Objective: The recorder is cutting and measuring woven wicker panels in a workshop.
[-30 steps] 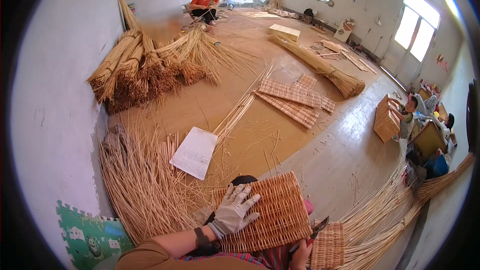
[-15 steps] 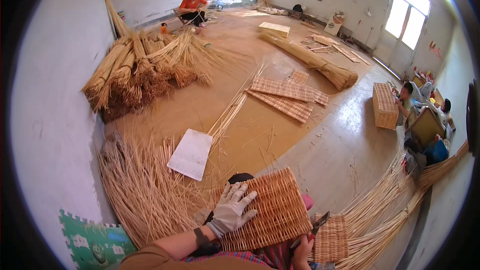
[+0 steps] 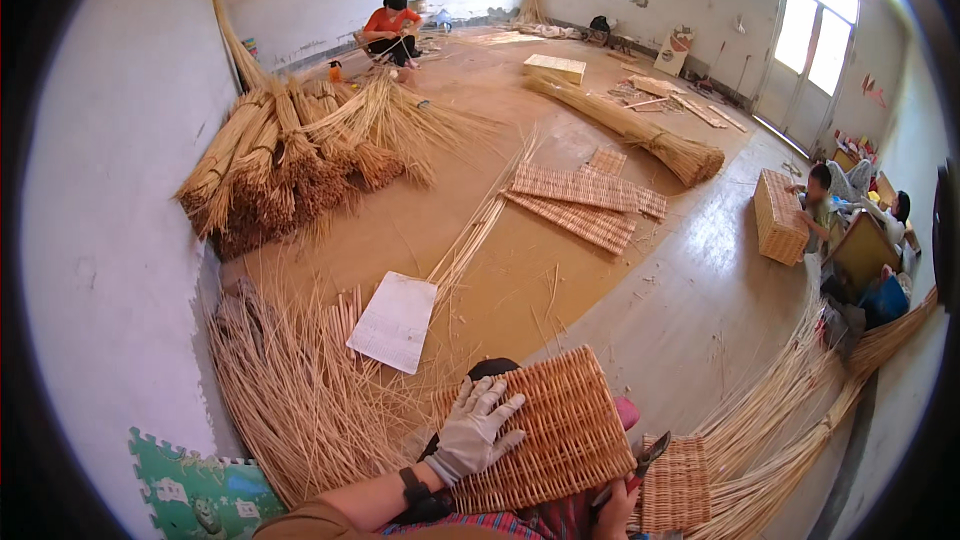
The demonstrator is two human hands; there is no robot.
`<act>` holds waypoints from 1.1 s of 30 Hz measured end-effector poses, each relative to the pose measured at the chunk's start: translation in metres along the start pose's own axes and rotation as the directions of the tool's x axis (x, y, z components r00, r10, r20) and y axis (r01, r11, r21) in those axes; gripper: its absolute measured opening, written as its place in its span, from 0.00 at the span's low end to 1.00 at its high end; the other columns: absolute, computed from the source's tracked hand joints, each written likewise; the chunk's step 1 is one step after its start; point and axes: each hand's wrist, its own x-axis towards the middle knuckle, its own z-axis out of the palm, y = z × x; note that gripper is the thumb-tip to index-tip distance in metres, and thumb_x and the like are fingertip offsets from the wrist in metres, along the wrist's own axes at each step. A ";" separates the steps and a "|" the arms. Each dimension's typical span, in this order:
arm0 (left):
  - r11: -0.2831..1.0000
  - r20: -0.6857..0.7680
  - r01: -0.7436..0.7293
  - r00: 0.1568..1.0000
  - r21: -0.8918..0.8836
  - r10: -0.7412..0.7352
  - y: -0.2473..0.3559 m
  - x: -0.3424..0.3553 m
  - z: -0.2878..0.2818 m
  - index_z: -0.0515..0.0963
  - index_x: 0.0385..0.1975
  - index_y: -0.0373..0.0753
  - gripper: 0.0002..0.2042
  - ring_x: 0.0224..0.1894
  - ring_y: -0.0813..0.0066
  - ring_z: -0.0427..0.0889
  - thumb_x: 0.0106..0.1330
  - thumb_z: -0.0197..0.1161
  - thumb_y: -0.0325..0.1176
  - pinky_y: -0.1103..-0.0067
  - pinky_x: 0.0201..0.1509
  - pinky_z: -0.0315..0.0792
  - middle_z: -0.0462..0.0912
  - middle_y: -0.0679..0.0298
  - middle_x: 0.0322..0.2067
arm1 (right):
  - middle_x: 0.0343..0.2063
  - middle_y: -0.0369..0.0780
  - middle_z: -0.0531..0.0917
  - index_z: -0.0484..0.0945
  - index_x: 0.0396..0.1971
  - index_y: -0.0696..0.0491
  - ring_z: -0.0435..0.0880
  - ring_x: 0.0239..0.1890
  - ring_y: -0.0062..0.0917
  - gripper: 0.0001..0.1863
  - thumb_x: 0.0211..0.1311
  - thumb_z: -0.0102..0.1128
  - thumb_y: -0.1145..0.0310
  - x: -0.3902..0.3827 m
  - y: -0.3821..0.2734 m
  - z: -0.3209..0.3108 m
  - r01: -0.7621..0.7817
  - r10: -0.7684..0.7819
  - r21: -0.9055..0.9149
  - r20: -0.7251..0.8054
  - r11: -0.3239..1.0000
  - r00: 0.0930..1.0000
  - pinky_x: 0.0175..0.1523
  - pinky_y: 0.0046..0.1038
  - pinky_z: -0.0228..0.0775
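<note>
My gloved left hand [image 3: 480, 428] lies with fingers spread across a rectangular woven wicker panel [image 3: 558, 410], which rests over my lap. At the panel's lower right corner, my bare right hand [image 3: 617, 502] grips pruning shears [image 3: 640, 468] with red handles and dark blades pointing up. The fingers around the handles are partly visible; whether the blades touch anything is hard to tell. A smaller woven piece [image 3: 676, 480] lies just to the right of the shears.
Loose reeds [image 3: 290, 390] and a paper sheet [image 3: 390, 321] lie ahead left; long reeds [image 3: 760, 410] run along the right. Beyond are reed bundles [image 3: 260, 160], flat woven panels [image 3: 575, 190], a person [image 3: 390, 35] crouching far back, and another person [image 3: 818, 205] handling a woven box [image 3: 778, 220].
The person at the right has shifted the woven box and their arms. My view has moved slightly; my two hands keep nearly the same place on the panel and shears.
</note>
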 end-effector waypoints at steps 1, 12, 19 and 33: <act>1.000 0.005 0.004 1.000 -0.002 -0.004 0.000 0.000 0.001 0.74 0.71 0.47 0.32 0.76 0.41 0.64 0.74 0.61 0.58 0.51 0.83 0.46 0.71 0.43 0.70 | 0.22 0.35 0.78 0.73 0.43 0.53 0.70 0.17 0.19 0.03 0.78 0.51 0.71 0.000 0.003 -0.002 -0.006 0.006 -0.003 -0.002 1.000 1.000 0.25 0.23 0.61; 1.000 0.035 0.013 0.999 0.022 -0.014 0.002 -0.002 0.004 0.73 0.72 0.48 0.32 0.77 0.43 0.63 0.74 0.61 0.59 0.52 0.83 0.47 0.69 0.44 0.71 | 0.22 0.34 0.78 0.74 0.43 0.52 0.72 0.17 0.19 0.04 0.80 0.51 0.69 0.003 0.020 -0.005 0.053 -0.048 0.039 -0.110 0.998 0.993 0.24 0.22 0.63; 1.000 0.022 0.007 1.000 0.005 -0.007 0.002 -0.001 0.004 0.74 0.72 0.48 0.32 0.77 0.43 0.63 0.73 0.62 0.58 0.52 0.83 0.47 0.70 0.44 0.71 | 0.22 0.33 0.78 0.73 0.43 0.52 0.72 0.17 0.17 0.04 0.81 0.51 0.68 0.005 0.023 -0.008 0.022 -0.013 0.078 -0.121 0.997 0.993 0.23 0.22 0.62; 1.000 0.040 0.011 0.999 -0.017 -0.011 0.003 0.000 0.004 0.74 0.71 0.46 0.32 0.77 0.41 0.61 0.74 0.61 0.58 0.51 0.83 0.47 0.69 0.44 0.72 | 0.21 0.33 0.77 0.73 0.44 0.52 0.70 0.17 0.17 0.04 0.82 0.52 0.68 0.004 0.025 -0.013 0.027 -0.026 0.016 -0.072 1.000 0.997 0.25 0.21 0.61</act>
